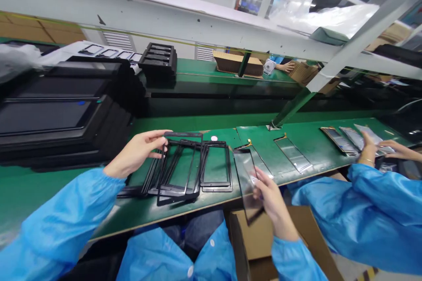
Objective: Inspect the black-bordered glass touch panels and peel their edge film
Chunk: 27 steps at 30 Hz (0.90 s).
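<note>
My left hand pinches the upper left side of a thin black rectangular frame, holding it tilted above the green bench. Several similar black frames lie overlapping behind and beside it. In my right hand is a dark-edged glass panel, gripped by its right side and slanted over the bench's front edge. Beyond that panel, another clear glass panel with a small orange flex tail lies partly hidden. A further glass panel rests flat to the right.
Black trays are piled high on the left. A smaller black tray stack stands at the back. At right, a co-worker's hands handle wrapped panels. An open cardboard box sits below the bench edge; a metal post rises behind.
</note>
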Motion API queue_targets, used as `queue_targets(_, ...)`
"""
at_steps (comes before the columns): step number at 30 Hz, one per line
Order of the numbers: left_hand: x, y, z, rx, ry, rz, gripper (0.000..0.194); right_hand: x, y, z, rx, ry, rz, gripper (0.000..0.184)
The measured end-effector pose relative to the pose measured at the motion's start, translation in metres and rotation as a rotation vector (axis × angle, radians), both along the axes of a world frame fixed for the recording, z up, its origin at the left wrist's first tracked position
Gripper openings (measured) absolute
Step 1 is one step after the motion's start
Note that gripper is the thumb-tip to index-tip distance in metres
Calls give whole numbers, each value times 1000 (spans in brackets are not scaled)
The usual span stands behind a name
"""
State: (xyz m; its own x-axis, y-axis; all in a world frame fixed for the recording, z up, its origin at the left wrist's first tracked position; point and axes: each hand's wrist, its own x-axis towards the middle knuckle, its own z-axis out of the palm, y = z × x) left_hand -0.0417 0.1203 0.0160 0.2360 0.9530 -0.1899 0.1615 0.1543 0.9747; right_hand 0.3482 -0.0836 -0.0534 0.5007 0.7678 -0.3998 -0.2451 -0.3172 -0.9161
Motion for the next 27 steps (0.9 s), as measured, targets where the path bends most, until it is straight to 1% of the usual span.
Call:
queue_targets(3,-10,-24,-9,-43,-126,136,56,-34,44,-24,3,131,13,62)
queue_targets(5,-17,-38,-15,-85,-187,188,59,-51,67,-31,6,193,48,57)
queue_targets(8,-26,-54,-23,-133,-241,242,63,-72,90,-34,19,233,109,53)
queue_targets(11,-27,-65,-28,-134,-290,279,61,-84,102,-31,38,209,159,51)
queue_targets(14,-21,-73,-28,-116,-322,250,55,-88,97,-21,87,111,153,62)
queue_targets(16,-15,-80,-25,-100,-320,185,51,-86,82,-9,122,53,158,71)
queue_targets(19,-5,-92,-21,-67,-295,52,50,-81,52,13,165,-7,254,79)
queue_targets(21,2,-98,-18,-30,-277,-3,49,-79,35,25,202,-73,340,74)
queue_targets(23,7,-102,-16,18,-261,-32,45,-80,24,32,233,-130,405,66)
queue_targets(25,10,-106,-15,63,-250,-56,41,-82,20,35,246,-148,429,60)
queue_targets(27,11,-109,-13,97,-241,-66,38,-84,18,34,248,-152,429,61)
